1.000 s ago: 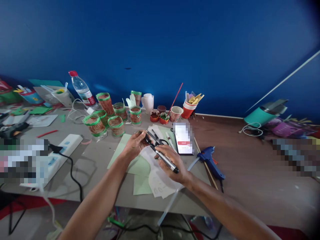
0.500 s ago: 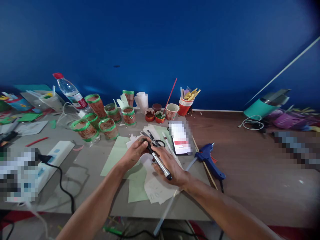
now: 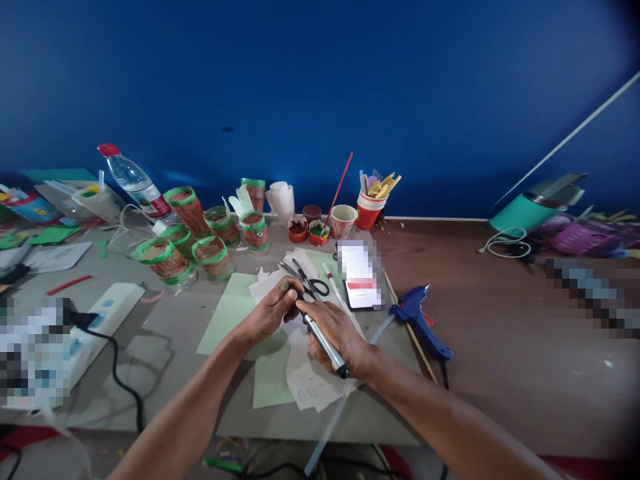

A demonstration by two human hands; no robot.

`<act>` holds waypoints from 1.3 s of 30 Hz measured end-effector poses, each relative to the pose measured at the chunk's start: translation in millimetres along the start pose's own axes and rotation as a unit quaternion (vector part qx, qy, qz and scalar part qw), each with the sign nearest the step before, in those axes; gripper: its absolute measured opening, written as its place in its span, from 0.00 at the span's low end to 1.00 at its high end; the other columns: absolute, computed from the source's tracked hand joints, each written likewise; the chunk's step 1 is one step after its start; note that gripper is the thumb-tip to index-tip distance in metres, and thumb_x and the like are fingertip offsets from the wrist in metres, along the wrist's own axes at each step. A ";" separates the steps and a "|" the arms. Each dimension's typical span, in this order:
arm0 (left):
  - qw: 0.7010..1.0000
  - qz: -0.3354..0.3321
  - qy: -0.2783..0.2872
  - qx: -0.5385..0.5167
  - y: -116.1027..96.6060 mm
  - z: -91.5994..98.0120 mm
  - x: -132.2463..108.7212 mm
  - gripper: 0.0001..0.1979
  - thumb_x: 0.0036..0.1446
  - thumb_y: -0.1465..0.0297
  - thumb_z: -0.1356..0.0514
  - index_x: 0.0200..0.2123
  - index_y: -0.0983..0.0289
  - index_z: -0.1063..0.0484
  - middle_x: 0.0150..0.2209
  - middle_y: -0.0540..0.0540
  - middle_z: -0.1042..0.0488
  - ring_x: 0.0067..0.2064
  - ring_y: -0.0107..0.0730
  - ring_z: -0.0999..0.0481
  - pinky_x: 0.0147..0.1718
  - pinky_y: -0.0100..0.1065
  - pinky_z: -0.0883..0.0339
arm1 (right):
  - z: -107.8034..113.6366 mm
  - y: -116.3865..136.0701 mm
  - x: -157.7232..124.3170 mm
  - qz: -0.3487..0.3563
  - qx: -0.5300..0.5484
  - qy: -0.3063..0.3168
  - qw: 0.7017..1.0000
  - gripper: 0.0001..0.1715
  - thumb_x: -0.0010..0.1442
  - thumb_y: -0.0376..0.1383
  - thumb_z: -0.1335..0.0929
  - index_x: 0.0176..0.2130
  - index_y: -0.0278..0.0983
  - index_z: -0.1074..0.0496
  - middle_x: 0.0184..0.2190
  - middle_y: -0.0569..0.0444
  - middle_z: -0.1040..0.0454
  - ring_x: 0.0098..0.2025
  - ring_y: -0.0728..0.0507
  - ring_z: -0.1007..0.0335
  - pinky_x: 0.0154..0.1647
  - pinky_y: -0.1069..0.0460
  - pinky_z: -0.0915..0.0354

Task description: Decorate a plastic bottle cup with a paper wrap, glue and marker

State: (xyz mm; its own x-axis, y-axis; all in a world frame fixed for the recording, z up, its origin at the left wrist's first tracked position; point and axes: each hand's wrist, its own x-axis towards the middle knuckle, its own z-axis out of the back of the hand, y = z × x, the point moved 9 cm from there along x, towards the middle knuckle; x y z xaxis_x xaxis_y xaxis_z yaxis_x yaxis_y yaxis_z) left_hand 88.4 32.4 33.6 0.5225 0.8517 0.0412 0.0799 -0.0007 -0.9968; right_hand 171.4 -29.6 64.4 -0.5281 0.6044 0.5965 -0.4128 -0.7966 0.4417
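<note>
My right hand [image 3: 337, 337] is wrapped around a black and silver marker pen [image 3: 324, 344] that slants toward me. My left hand [image 3: 267, 313] pinches the pen's far black end with thumb and fingers. Both hands hover over white paper cut-outs [image 3: 305, 383] and pale green paper sheets [image 3: 227, 310] on the grey table [image 3: 165, 360]. Black-handled scissors [image 3: 307, 279] lie just beyond my fingers, and a white marker [image 3: 333, 279] lies beside them.
A phone [image 3: 360, 283] and a blue glue gun [image 3: 417, 320] lie to the right. Several brown cups with green rims [image 3: 197, 243], a water bottle [image 3: 133, 180], paint pots and a red cup of sticks [image 3: 370, 210] stand behind. A power strip [image 3: 100, 323] with a black cable is left.
Both hands with the pen have dropped lower and closer to the papers. My left fingers have closed tighter round the pen's far end. The view has shifted slightly.
</note>
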 end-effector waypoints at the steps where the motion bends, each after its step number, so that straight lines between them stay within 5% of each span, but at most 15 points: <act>1: 1.000 0.009 -0.002 -0.008 1.3 -0.1 -0.3 0.19 0.57 0.51 0.44 0.39 0.62 0.38 0.22 0.43 0.44 0.22 0.23 0.43 0.22 0.27 0.49 | 0.4 -0.5 0.1 0.000 0.001 -0.002 1.000 0.30 0.58 0.34 0.40 0.60 0.33 0.47 0.39 0.44 0.28 0.38 0.38 0.32 0.41 0.43 0.33; 19: 0.998 0.031 -0.035 -0.048 12.6 3.5 2.6 0.18 0.56 0.52 0.42 0.36 0.61 0.38 0.23 0.43 0.44 0.23 0.23 0.42 0.23 0.26 0.47 | 4.3 -9.5 4.5 -0.009 0.044 -0.010 0.999 0.27 0.58 0.33 0.40 0.57 0.35 0.43 0.40 0.44 0.28 0.39 0.39 0.29 0.41 0.44 0.31; 26: 0.999 -0.014 -0.035 -0.017 1.9 16.0 3.5 0.18 0.60 0.55 0.46 0.45 0.63 0.34 0.24 0.47 0.36 0.24 0.25 0.37 0.24 0.28 0.43 | 9.7 -8.5 10.8 -0.009 0.072 -0.005 0.997 0.28 0.59 0.31 0.39 0.59 0.37 0.44 0.44 0.45 0.27 0.44 0.40 0.29 0.47 0.44 0.32; 31: 0.991 -0.034 -0.126 0.023 2.3 43.5 7.1 0.28 0.53 0.51 0.41 0.49 0.65 0.33 0.27 0.51 0.30 0.25 0.28 0.31 0.25 0.31 0.37 | 14.3 -14.3 6.9 -0.021 0.036 -0.024 0.999 0.26 0.61 0.32 0.39 0.58 0.35 0.42 0.44 0.44 0.27 0.44 0.39 0.30 0.45 0.44 0.32; 39: 0.968 -0.054 -0.222 0.100 -6.6 64.5 5.1 0.18 0.55 0.57 0.43 0.40 0.66 0.30 0.28 0.50 0.32 0.24 0.26 0.33 0.27 0.31 0.36 | 14.3 -8.7 9.3 -0.003 -0.054 -0.004 0.999 0.27 0.59 0.32 0.37 0.58 0.33 0.42 0.42 0.43 0.27 0.43 0.37 0.32 0.46 0.42 0.33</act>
State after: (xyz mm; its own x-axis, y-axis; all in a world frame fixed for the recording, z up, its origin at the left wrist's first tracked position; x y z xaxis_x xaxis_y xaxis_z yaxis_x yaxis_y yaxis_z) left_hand 35.9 70.5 36.0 0.1003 0.9827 0.1558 -0.0750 0.1636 -0.9837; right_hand 180.8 -17.2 75.7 -0.5195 0.6084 0.5999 -0.4934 -0.7868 0.3707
